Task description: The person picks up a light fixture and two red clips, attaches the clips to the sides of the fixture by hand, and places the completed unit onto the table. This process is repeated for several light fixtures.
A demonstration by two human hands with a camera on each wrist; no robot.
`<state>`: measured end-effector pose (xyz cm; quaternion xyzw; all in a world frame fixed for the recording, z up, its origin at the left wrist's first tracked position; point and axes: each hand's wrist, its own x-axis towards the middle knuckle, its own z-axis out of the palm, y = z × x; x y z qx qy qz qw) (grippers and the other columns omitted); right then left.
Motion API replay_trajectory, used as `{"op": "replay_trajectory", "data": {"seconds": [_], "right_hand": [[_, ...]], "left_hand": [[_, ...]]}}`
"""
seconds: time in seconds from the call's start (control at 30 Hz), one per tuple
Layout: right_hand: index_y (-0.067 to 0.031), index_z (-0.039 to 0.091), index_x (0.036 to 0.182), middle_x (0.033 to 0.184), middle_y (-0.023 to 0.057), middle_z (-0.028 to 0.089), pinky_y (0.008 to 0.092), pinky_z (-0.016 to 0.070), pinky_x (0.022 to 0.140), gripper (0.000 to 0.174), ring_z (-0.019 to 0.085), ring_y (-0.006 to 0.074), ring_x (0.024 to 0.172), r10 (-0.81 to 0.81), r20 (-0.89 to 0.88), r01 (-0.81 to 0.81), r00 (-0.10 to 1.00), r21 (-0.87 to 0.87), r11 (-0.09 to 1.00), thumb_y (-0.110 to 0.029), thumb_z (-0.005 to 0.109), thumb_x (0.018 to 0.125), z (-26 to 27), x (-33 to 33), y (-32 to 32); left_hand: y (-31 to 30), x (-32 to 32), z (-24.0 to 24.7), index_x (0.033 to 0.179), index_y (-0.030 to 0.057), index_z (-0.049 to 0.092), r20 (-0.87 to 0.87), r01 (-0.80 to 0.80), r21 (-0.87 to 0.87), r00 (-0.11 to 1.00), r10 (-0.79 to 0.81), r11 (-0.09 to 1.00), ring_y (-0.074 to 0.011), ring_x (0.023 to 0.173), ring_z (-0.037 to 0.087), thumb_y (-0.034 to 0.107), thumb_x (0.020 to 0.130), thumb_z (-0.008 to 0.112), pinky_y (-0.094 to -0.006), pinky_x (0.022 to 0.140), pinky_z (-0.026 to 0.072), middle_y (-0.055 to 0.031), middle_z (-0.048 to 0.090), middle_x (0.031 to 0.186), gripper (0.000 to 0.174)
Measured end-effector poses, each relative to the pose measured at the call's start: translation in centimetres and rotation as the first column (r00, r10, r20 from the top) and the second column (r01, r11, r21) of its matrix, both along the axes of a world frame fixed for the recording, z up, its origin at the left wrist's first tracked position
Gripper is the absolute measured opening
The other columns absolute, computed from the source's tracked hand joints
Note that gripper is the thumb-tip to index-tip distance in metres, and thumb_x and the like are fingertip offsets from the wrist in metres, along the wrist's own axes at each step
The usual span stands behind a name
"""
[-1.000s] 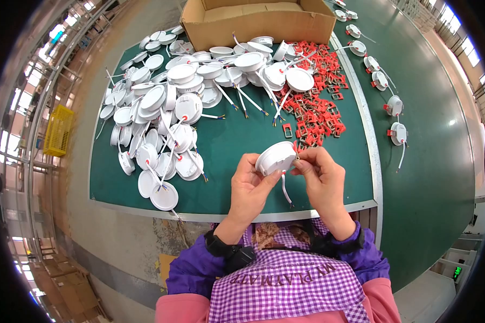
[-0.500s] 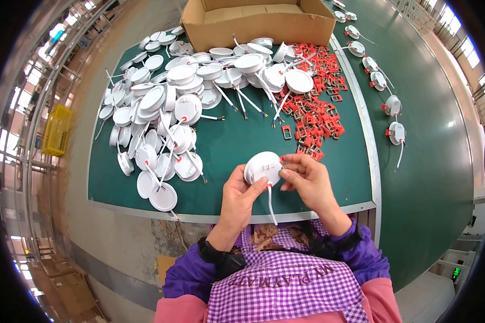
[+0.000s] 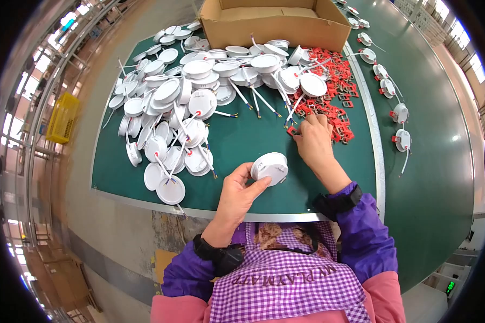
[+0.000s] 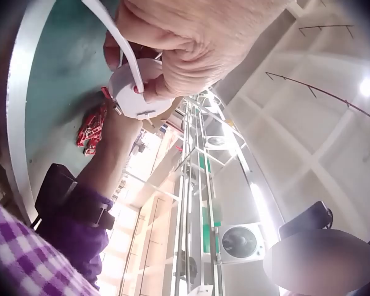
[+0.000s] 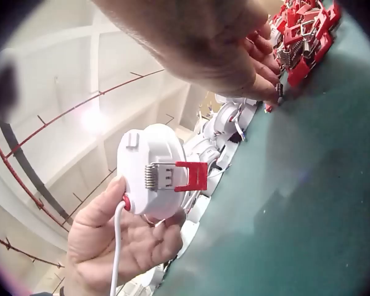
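Observation:
My left hand point(image 3: 237, 195) grips a round white downlight point(image 3: 271, 168) by its rim, thumb on the back face. In the right wrist view a red spring clip point(image 5: 191, 176) is fitted on the side of this downlight, and its white cable point(image 5: 117, 246) hangs down from a red grommet. My right hand point(image 3: 315, 141) is at the near edge of the pile of red spring clips point(image 3: 339, 121). Its thumb and fingers pinch a single clip point(image 3: 291, 131), mostly hidden by the fingertips; a small spring shows there in the right wrist view.
A large heap of white downlights point(image 3: 167, 91) with loose cables covers the table's left and back. Behind it stands a cardboard box point(image 3: 275, 33). Past the metal edge strip point(image 3: 369, 124) on the right, downlights with clips point(image 3: 402, 140) lie in a row on a green surface.
My right hand has left the downlight's side and moved forward to the red clips. The left hand still holds the downlight, now turned and slightly further right in view.

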<state>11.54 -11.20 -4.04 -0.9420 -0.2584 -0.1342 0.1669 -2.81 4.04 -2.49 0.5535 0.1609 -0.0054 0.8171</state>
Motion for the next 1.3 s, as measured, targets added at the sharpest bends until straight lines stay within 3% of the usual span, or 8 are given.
{"op": "replay_trajectory", "data": {"seconds": [0.17, 0.23, 0.27, 0.37, 0.5, 0.63, 0.77, 1.3], "right_hand": [[-0.0002, 0.051, 0.081, 0.083, 0.0162, 0.059, 0.0386, 0.0441, 0.077, 0.013, 0.056, 0.0329, 0.086, 0.098, -0.117, -0.091, 0.988, 0.063, 0.994, -0.006, 0.061, 0.078, 0.7, -0.6, -0.1], [0.0008, 0.048, 0.084, 0.073, 0.0156, 0.061, 0.0378, 0.0482, 0.062, 0.012, 0.062, 0.0308, 0.068, 0.097, -0.572, 0.133, 0.815, 0.346, 0.929, -0.006, 0.057, 0.084, 3.0, -1.7, -0.4], [0.0008, 0.048, 0.084, 0.073, 0.0156, 0.061, 0.0378, 0.0482, 0.062, 0.012, 0.062, 0.0308, 0.068, 0.101, -0.576, 0.127, 0.812, 0.342, 0.931, -0.006, 0.057, 0.084, 3.6, -2.3, -0.5], [0.0004, 0.055, 0.088, 0.065, 0.0127, 0.059, 0.0333, 0.0465, 0.05, 0.01, 0.062, 0.0237, 0.055, 0.287, -0.427, 0.047, 0.858, 0.621, 0.783, -0.007, 0.06, 0.085, 4.6, -4.0, -1.3], [-0.0007, 0.062, 0.089, 0.072, 0.0119, 0.06, 0.0334, 0.047, 0.053, 0.01, 0.062, 0.0252, 0.063, 0.361, -0.195, -0.245, 0.912, 0.446, 0.861, -0.007, 0.064, 0.081, 6.1, -5.8, -2.0], [-0.0025, 0.062, 0.094, 0.08, 0.0106, 0.061, 0.0346, 0.05, 0.059, 0.018, 0.062, 0.0277, 0.069, 0.374, -0.185, -0.289, 0.909, 0.368, 0.884, 0.001, 0.062, 0.077, 6.1, -7.7, -2.2], [-0.0028, 0.061, 0.097, 0.085, 0.0108, 0.063, 0.034, 0.0511, 0.06, 0.022, 0.063, 0.0279, 0.072, 0.384, -0.175, -0.3, 0.907, 0.373, 0.878, 0.005, 0.057, 0.076, 6.3, -8.3, -2.4], [0.0019, 0.059, 0.097, 0.088, 0.0121, 0.063, 0.0333, 0.0524, 0.062, 0.029, 0.064, 0.0264, 0.076, 0.457, -0.079, -0.419, 0.886, 0.289, 0.861, 0.008, 0.056, 0.069, 5.9, -8.3, -3.1]], "left_hand": [[-0.3, 0.4, 0.8, 0.11, -0.0019, 0.053, -0.03, 0.053, -0.115, 0.998, -0.057, 0.992, -0.0123, 0.093, 0.059, 0.002, 0.084, 0.064, -0.0248, 0.078, 0.0512, -0.0091, 0.062, 0.102, 0.028], [-0.3, 0.5, 0.6, 0.112, -0.0025, 0.053, -0.046, 0.108, -0.005, 0.993, -0.108, 0.994, -0.0112, 0.085, 0.062, 0.005, 0.085, 0.064, -0.0241, 0.072, 0.0523, -0.0086, 0.064, 0.099, 0.03], [-0.2, 0.6, 0.9, 0.112, -0.0025, 0.053, -0.05, 0.101, -0.009, 0.994, -0.101, 0.995, -0.0112, 0.085, 0.062, 0.005, 0.085, 0.064, -0.0241, 0.072, 0.0523, -0.0086, 0.064, 0.099, 0.03], [-0.2, 1.0, 1.4, 0.109, -0.0036, 0.055, -0.127, 0.228, 0.108, 0.968, -0.214, 0.968, -0.0099, 0.077, 0.062, 0.008, 0.085, 0.065, -0.0225, 0.068, 0.0513, -0.0067, 0.065, 0.094, 0.028], [-0.5, 1.5, 2.4, 0.098, -0.0033, 0.062, -0.165, 0.302, 0.402, 0.953, -0.256, 0.864, -0.0088, 0.073, 0.06, 0.009, 0.08, 0.068, -0.0226, 0.065, 0.0486, -0.0042, 0.064, 0.088, 0.022], [-0.4, 1.9, 2.8, 0.091, -0.0024, 0.066, -0.105, 0.265, 0.63, 0.96, -0.259, 0.73, -0.009, 0.073, 0.058, 0.009, 0.075, 0.069, -0.0244, 0.063, 0.0472, -0.0026, 0.06, 0.084, 0.02], [-0.8, 2.1, 2.3, 0.092, -0.0026, 0.067, -0.062, 0.237, 0.522, 0.969, -0.241, 0.819, -0.0092, 0.074, 0.058, 0.008, 0.074, 0.07, -0.0241, 0.064, 0.047, -0.0026, 0.056, 0.082, 0.021], [-1.1, 1.9, 2.6, 0.086, -0.0021, 0.067, 0.017, 0.215, 0.627, 0.957, -0.29, 0.748, -0.0084, 0.066, 0.051, 0.009, 0.073, 0.072, -0.0229, 0.057, 0.042, -0.0026, 0.054, 0.076, 0.018]]}}
